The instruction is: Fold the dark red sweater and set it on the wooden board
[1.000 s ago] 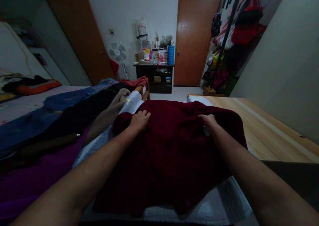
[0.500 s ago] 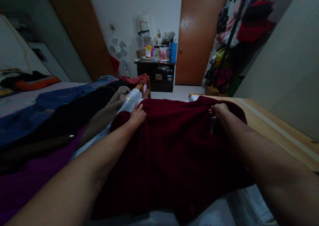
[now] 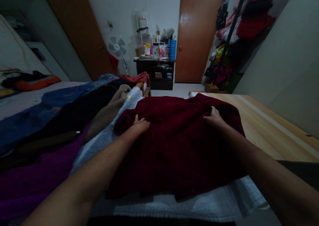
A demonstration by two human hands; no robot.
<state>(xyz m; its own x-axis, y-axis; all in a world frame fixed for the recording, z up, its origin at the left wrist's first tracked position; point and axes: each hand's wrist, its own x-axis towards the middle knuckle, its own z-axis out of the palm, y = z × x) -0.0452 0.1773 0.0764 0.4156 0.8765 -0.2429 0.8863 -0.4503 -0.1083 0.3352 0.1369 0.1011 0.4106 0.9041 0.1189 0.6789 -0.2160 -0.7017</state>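
A dark red garment point(image 3: 179, 146) lies spread out in front of me on a pale blue-grey cloth point(image 3: 194, 206). Its exact kind is hard to tell in the dim light. My left hand point(image 3: 141, 124) rests on its upper left part, thumb and fingers apart. On the upper right part, my right hand point(image 3: 214, 118) touches the fabric with its fingers spread. Shallow folds run across the garment between the two hands. Its lower edge ends unevenly above the pale cloth's front border.
To the left lie a purple cloth point(image 3: 50, 183), a grey-brown garment point(image 3: 107, 116) and other clothes on a bed. A wooden surface point(image 3: 264, 123) adjoins on the right. Farther back stand a white fan point(image 3: 117, 47), a dark cabinet point(image 3: 161, 83) and a closed door point(image 3: 193, 37).
My right hand has let go of the bunched upper edge and now lies on the fabric. The garment's lower edge has shifted away from me, and its right part lies flatter.
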